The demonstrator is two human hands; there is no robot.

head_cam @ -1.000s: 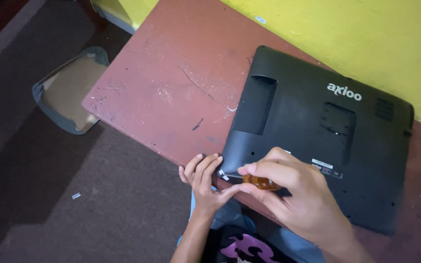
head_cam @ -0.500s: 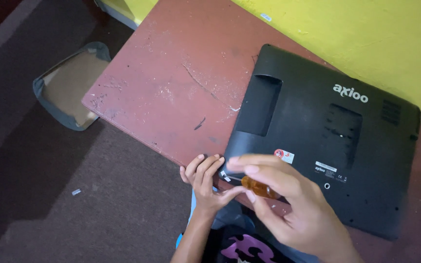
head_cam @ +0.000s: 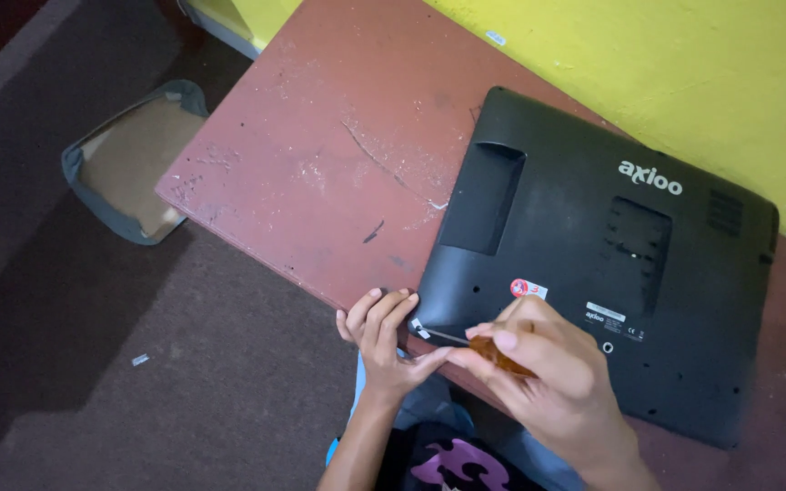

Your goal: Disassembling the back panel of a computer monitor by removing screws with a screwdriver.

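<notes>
The worn red tabletop [head_cam: 320, 173] fills most of your view, set against a yellow wall [head_cam: 648, 64]. On it lies the black all-in-one monitor [head_cam: 593, 264], back panel up, its near left corner at the table's front edge just in front of you. Compared with a second ago the monitor sits a little farther right and lower in your view, but that looks like your head shifting; the casing keeps the same place on the table.

Your right hand [head_cam: 548, 382] has drawn back slightly toward you along the lower edge, uncovering a small round red sticker [head_cam: 522, 288] and the white label beside it. Your left hand [head_cam: 386, 338] has not moved: its fingers lie together, pressed flat on the corner of the casing, thumb reaching toward your right hand. That suggests you are still working the same corner rather than a new spot.

Your right fingers are clamped around an amber-handled tool [head_cam: 502, 355], probably a screwdriver. Its tip is hidden under your fingers, so you cannot tell whether it sits in a screw or in the seam. On the dark floor to the left lies a grey-edged tray with cardboard in it [head_cam: 125, 159], partly cut off by the table.
</notes>
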